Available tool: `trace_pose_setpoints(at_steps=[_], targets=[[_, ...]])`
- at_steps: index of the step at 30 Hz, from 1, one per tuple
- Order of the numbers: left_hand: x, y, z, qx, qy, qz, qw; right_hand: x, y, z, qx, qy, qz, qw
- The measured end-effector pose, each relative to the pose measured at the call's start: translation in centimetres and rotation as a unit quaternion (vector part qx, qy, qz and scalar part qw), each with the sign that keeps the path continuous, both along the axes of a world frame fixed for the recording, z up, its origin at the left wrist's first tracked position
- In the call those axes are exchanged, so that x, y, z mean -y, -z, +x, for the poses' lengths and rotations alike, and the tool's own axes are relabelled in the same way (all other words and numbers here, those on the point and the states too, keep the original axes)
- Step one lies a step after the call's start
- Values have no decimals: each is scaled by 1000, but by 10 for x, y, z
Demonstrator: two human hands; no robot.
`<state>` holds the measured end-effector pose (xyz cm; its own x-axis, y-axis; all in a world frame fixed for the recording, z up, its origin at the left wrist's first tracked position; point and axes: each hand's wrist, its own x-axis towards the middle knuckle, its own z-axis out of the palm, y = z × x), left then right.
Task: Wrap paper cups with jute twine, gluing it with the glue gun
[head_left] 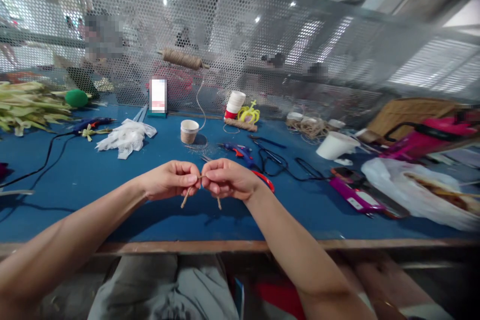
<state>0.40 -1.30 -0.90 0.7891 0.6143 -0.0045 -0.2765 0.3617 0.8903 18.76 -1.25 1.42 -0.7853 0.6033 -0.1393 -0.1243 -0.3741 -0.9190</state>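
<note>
My left hand point(174, 181) and my right hand point(229, 179) meet above the front half of the blue table. Both pinch a short piece of brown twine point(185, 198) between thumb and fingers. One end of it hangs below each hand, and its middle shows briefly between the fingertips. Behind my right hand lie a blue glue gun point(242, 152) and scissors with red handles point(267, 181), which the hand partly covers. A small paper cup wrapped in twine point(188, 133) stands beyond my left hand.
A twine spool point(182, 59) hangs on the perforated metal screen point(225, 35). White strips point(127, 137), a phone point(158, 96) and pale husks point(26, 105) are left. Stacked cups point(235, 104), black cords, a tipped white cup point(335, 145) and a plastic bag point(397, 185) are right.
</note>
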Motion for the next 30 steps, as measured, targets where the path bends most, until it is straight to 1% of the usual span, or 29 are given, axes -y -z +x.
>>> trace_pose_setpoints(at_steps=[7, 13, 15, 18, 20, 22, 25, 30], targets=[[1, 0, 1, 2, -18, 5, 1000, -1, -1, 0, 6, 11, 12, 1000], [1, -1, 2, -2, -16, 0, 1000, -1, 0, -1, 19, 18, 16, 1000], [1, -2, 2, 10, -29, -5, 1000, -2, 0, 0, 20, 44, 31, 998], [-1, -5, 1, 31, -60, -5, 998, -5, -2, 5, 14, 101, 81, 991], [-4, -6, -1, 52, -81, 4, 995, -7, -4, 8, 12, 117, 98, 988], [-7, -6, -3, 65, -95, 17, 993, -8, -5, 11, 13, 120, 93, 988], [-11, -5, -6, 36, -95, 36, 994, -8, -6, 13, 19, 115, 80, 990], [-16, -8, -13, -32, -55, 81, 995, -7, -4, 13, 57, 113, 79, 989]])
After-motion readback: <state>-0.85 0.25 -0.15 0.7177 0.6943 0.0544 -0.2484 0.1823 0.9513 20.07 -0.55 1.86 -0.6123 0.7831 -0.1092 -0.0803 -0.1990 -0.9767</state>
